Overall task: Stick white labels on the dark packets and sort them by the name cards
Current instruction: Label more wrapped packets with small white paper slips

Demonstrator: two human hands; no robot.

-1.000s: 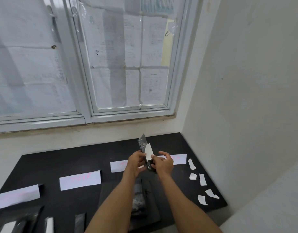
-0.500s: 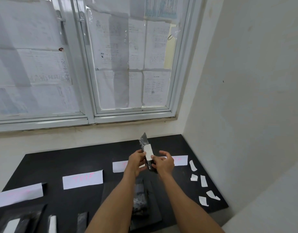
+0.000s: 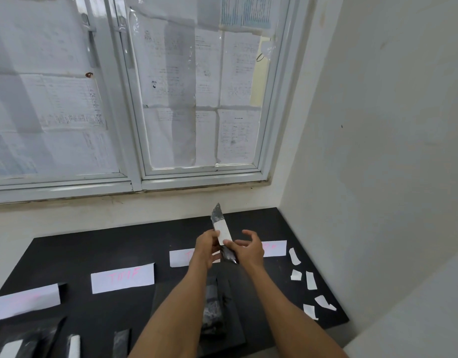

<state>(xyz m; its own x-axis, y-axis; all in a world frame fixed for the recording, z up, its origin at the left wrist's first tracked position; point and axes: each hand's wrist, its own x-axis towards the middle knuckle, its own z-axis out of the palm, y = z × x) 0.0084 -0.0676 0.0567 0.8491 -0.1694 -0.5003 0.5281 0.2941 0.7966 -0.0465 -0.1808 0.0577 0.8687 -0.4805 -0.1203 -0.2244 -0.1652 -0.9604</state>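
I hold a dark packet [image 3: 218,214] upright above the black table [image 3: 99,250]. A white label [image 3: 224,232] lies on its face. My left hand [image 3: 206,248] grips the packet's left edge. My right hand [image 3: 250,250] holds its lower part, thumb on the label's bottom edge, the other fingers spread loosely. Name cards with pink writing lie in a row: far left [image 3: 24,302], centre left [image 3: 122,278], behind my left hand [image 3: 180,258], behind my right hand [image 3: 275,248]. More dark packets [image 3: 213,308] lie between my forearms.
Several loose white labels [image 3: 310,280] lie near the table's right edge. Packets with white labels [image 3: 73,346] sit at the bottom left. A wall stands close on the right, and a papered window [image 3: 197,86] rises behind the table.
My right hand's fingers have lifted and spread while the thumb stays on the label. The packet remains upright between both hands. The view has shifted slightly.
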